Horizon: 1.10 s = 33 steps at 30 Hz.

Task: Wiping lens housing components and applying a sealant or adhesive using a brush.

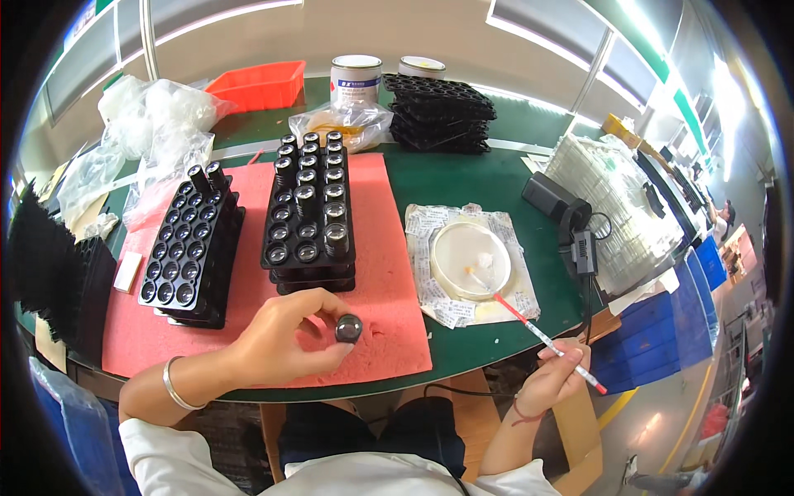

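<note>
Between the thumb and fingers of my left hand (291, 341) is a small round black lens (348, 328) with a shiny glass face, above a pink mat (385, 248). My right hand (559, 372) grips a thin stick (542, 335) with a patterned white shaft and red sections, probably a fine brush. Its far tip reaches into a shallow round dish (447, 282), where small white and orange bits lie. Just beyond my left hand stands a black tray (310, 269) with several black lenses upright in its holes. A second black tray (188, 263) of lenses stands to its left.
A black device with a cable (556, 198) lies right of the dish, beside stacked clear trays (616, 194). At the back are a red bin (256, 87), a white can (356, 80), plastic bags (157, 112) and stacked black trays (437, 116). A person (724, 217) is far right.
</note>
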### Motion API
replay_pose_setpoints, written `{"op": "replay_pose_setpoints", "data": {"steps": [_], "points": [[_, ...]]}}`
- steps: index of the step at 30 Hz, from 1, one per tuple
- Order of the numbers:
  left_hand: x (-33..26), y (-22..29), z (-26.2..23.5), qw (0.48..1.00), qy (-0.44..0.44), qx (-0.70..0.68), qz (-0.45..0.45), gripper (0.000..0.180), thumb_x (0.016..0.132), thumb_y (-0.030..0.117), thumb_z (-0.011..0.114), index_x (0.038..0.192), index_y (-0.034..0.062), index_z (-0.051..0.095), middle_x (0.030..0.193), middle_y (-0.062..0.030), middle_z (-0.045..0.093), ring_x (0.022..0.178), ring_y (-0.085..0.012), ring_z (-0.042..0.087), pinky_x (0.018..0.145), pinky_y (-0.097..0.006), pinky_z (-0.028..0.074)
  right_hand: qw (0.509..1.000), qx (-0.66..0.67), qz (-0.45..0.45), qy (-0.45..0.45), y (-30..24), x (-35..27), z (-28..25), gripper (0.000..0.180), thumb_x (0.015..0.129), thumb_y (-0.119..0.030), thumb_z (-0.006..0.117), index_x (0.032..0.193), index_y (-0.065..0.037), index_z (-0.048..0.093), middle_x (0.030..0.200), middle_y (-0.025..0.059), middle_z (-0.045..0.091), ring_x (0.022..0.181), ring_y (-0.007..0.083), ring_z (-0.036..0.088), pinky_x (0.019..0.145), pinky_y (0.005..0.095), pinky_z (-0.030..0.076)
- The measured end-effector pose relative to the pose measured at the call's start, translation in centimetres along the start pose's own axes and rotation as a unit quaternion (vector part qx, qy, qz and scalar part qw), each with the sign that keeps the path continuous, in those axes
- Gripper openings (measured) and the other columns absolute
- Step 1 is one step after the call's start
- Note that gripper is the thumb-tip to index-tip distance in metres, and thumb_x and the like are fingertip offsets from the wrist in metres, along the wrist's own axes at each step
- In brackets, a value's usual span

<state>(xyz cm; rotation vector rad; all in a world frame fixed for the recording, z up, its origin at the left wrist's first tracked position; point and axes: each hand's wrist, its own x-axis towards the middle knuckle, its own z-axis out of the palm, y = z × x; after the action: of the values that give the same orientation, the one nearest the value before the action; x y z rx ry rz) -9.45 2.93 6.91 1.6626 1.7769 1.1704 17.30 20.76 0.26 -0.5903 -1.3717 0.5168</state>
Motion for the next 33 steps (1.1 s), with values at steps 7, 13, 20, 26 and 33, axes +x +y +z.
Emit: {"op": "replay_pose_setpoints", "data": {"steps": [7,13,20,26,33], "points": [[-0.1,-2.3,0.7,0.966,0.025,-0.221,-0.130,0.028,0.080,0.015,0.069,0.101,0.0000,0.059,0.089,-0.0018,0.062,0.084,-0.0085,0.058,0.073,-0.024,0.048,0.957,0.244,0.130,0.090,-1.1,-0.4,1.9,0.032,0.098,-0.029,0.039,0.075,-0.006,0.043,0.058,0.0008,0.036,0.054,0.0095,0.036,0.053,0.0223,0.029],[0.1,-3.0,0.4,0.945,-0.007,-0.289,-0.153,0.028,0.078,0.021,0.073,0.093,0.0015,0.060,0.080,0.0027,0.057,0.076,-0.0044,0.052,0.071,-0.021,0.043,0.915,0.371,0.149,-0.049,-2.6,-2.0,3.0,0.031,0.097,-0.031,0.040,0.077,-0.008,0.040,0.059,0.0002,0.037,0.053,0.0096,0.032,0.050,0.0230,0.028],[-0.3,-2.9,0.1,0.946,-0.012,-0.288,-0.146,0.029,0.077,0.024,0.074,0.090,0.0022,0.061,0.076,0.0028,0.056,0.074,-0.0043,0.051,0.070,-0.021,0.042,0.903,0.379,0.151,-0.137,-2.4,-2.3,4.0,0.026,0.095,-0.030,0.047,0.081,-0.009,0.043,0.068,-0.0021,0.037,0.059,0.0081,0.030,0.054,0.0223,0.026],[-0.4,-2.9,0.1,0.945,-0.018,-0.297,-0.139,0.028,0.079,0.023,0.073,0.093,0.0024,0.061,0.079,0.0027,0.057,0.076,-0.0044,0.051,0.071,-0.021,0.043,0.916,0.355,0.131,-0.132,-1.9,-2.3,3.8,0.025,0.096,-0.029,0.046,0.081,-0.009,0.043,0.070,-0.0015,0.039,0.060,0.0083,0.030,0.055,0.0230,0.026],[-0.4,-3.4,0.3,0.933,-0.044,-0.339,-0.112,0.025,0.084,0.018,0.067,0.101,0.0016,0.059,0.090,0.0003,0.060,0.085,-0.0059,0.054,0.079,-0.023,0.044,0.920,0.349,0.125,-0.128,-1.7,-2.2,3.6,0.024,0.096,-0.027,0.046,0.081,-0.009,0.043,0.072,-0.0018,0.040,0.060,0.0081,0.031,0.056,0.0230,0.026]]}}
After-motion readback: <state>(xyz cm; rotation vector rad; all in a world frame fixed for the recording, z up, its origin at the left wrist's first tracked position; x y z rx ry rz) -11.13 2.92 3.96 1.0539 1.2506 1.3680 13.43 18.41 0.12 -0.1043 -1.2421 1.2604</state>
